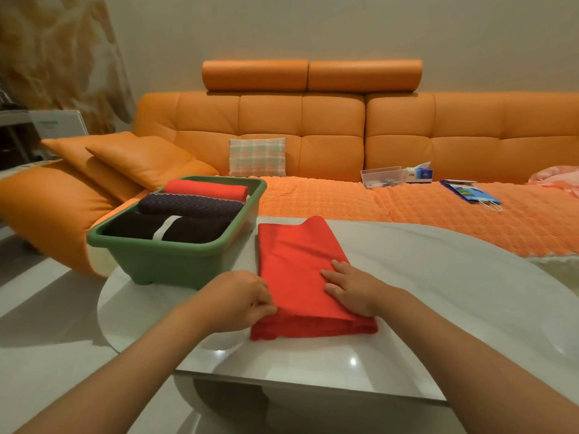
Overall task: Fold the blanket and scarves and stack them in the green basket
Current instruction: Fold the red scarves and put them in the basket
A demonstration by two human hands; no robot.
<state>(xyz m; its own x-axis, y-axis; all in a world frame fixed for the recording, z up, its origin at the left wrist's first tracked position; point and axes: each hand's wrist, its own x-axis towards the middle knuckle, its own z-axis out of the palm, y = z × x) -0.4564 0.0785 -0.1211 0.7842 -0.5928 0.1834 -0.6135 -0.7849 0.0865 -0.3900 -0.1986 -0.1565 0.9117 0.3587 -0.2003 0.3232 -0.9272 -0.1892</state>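
A red cloth (297, 264) lies folded into a long strip on the white table (438, 277), its near end doubled over. My left hand (238, 299) pinches the cloth's near left edge. Flat on the right side of the fold rests my right hand (347, 288), fingers straight. To the left stands the green basket (163, 261), which holds three folded pieces: a black one with a white stripe (166, 228), a dark patterned one (191, 205) and a red one (206, 189).
An orange sofa (313, 126) runs behind the table, with a plaid cushion (257, 157), a clear plastic box (380, 177), a tissue box (421, 173), a blue paper bag (470, 192) and a pink cloth (554, 175) on it. Orange pillows (131, 158) lie left.
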